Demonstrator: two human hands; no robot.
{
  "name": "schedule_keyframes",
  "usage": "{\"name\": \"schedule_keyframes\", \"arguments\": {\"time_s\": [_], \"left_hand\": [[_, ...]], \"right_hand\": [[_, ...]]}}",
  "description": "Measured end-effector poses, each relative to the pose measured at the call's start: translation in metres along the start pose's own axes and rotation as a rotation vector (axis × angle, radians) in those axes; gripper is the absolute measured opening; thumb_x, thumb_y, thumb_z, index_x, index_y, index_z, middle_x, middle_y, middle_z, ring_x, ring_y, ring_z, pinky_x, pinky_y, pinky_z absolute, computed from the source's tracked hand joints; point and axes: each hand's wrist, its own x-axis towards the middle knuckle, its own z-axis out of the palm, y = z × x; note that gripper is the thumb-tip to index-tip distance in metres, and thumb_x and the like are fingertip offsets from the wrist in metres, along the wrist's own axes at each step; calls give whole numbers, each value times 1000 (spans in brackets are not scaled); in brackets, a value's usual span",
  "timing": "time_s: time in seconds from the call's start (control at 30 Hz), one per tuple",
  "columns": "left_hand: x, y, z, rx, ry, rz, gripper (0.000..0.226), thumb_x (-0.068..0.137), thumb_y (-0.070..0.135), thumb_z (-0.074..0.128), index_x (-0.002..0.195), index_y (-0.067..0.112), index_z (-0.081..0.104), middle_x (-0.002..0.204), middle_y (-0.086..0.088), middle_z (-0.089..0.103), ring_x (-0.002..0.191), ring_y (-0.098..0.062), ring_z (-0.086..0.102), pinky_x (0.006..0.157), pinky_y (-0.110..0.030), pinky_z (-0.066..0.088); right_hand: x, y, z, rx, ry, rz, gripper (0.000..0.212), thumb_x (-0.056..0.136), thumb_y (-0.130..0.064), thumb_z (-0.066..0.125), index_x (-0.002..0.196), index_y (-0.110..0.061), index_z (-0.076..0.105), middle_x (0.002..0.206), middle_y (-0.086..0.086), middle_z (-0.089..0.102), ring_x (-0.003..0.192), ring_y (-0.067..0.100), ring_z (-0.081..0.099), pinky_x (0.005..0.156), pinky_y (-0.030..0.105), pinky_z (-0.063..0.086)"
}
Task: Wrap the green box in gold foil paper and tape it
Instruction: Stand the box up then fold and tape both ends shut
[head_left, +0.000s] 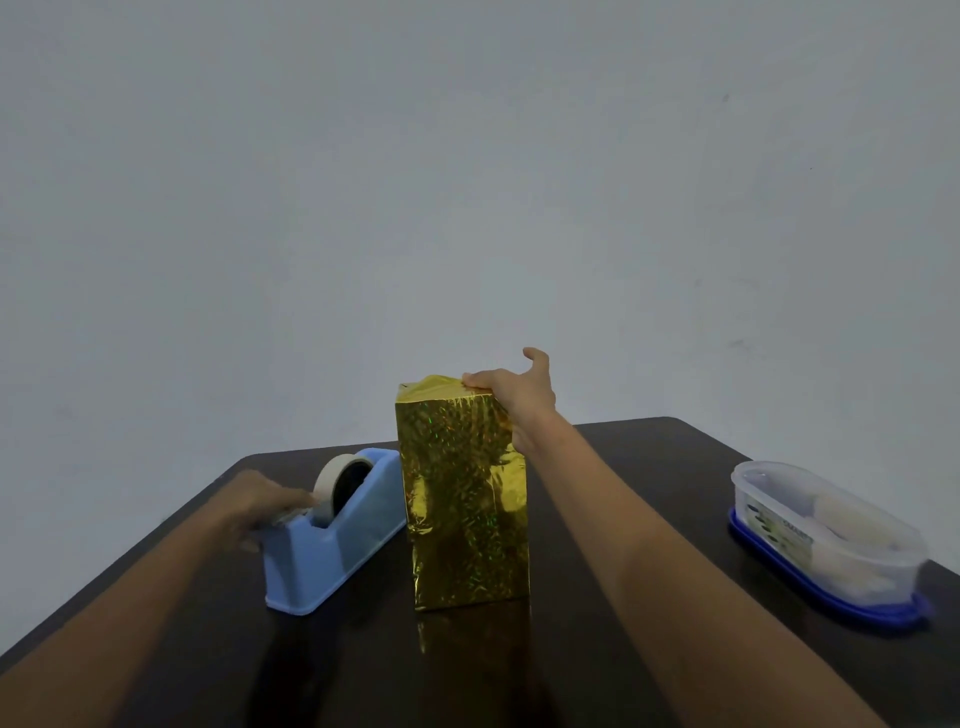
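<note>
The box (462, 499) stands upright in the middle of the dark table (649, 467), covered all over in sparkly gold foil; none of the green shows. My right hand (519, 395) rests on the box's top right edge, with the fingers pressing the folded foil flat and the thumb lifted away. To the left, right beside the box, stands a light blue tape dispenser (332, 551) with a roll of pale tape (332, 480). My left hand (260, 501) is at the dispenser's near end, and its fingertips pinch the tape strip by the cutter, slightly blurred.
A clear oval plastic container (826, 535) sits upside down on its blue lid near the table's right edge, with pale items inside. A plain grey wall rises behind the table.
</note>
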Motion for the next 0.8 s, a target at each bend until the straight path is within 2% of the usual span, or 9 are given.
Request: {"name": "schedule_keyframes", "arguments": {"time_s": [0.13,0.27,0.4,0.5,0.57,0.63,0.7,0.8], "left_hand": [[1,2,-14,-8,-81,-70,34,74,18,80,90,-7,64,89,-20,66,73,-29,61,62,-38,53],[-6,7,-20,-1,-145,-121,43,72,18,82,103,-6,63,102,-20,66,79,-28,63,69,-39,55],[-13,13,-17,-1,-154,-153,32,81,11,73,105,-3,59,105,-16,60,73,-24,59,82,-43,52],[-13,15,-17,-33,-178,-166,15,86,14,67,95,2,62,112,-11,55,77,-22,58,70,-43,56],[-12,15,-19,-75,-173,-172,20,86,14,67,100,2,61,114,-9,51,84,-24,58,59,-41,57],[-14,14,-18,-108,-165,-176,28,84,12,68,109,1,60,116,-9,50,93,-26,56,70,-45,56],[-17,13,-17,-136,-158,-181,25,84,10,69,106,0,61,114,-10,50,96,-27,56,82,-49,50],[-17,13,-15,-190,-132,-191,37,83,9,69,116,1,56,103,-8,52,115,-30,54,85,-52,48]], "right_hand": [[-1,-1,-3,-18,-5,-14,88,76,-16,76,143,-31,21,125,10,46,103,24,49,82,35,45],[4,2,-1,9,6,-14,92,71,-15,80,141,-31,22,129,14,47,108,31,55,93,47,50],[5,2,5,35,-17,-13,98,60,-16,83,136,-34,23,130,19,49,111,37,56,93,53,48],[3,1,6,48,-23,-8,101,57,-16,84,135,-33,22,128,19,50,110,37,57,92,54,48],[3,0,6,47,-15,-16,100,60,-15,83,136,-31,22,127,19,49,108,35,58,92,52,49],[2,-1,5,44,-9,-17,99,60,-14,83,137,-30,22,128,18,49,108,35,58,92,51,49],[1,-1,5,52,-13,-17,98,62,-13,82,137,-29,21,128,18,48,108,35,57,93,51,49],[1,-2,3,47,-10,-24,96,67,-10,80,139,-26,20,128,17,47,108,32,57,92,50,50]]}}
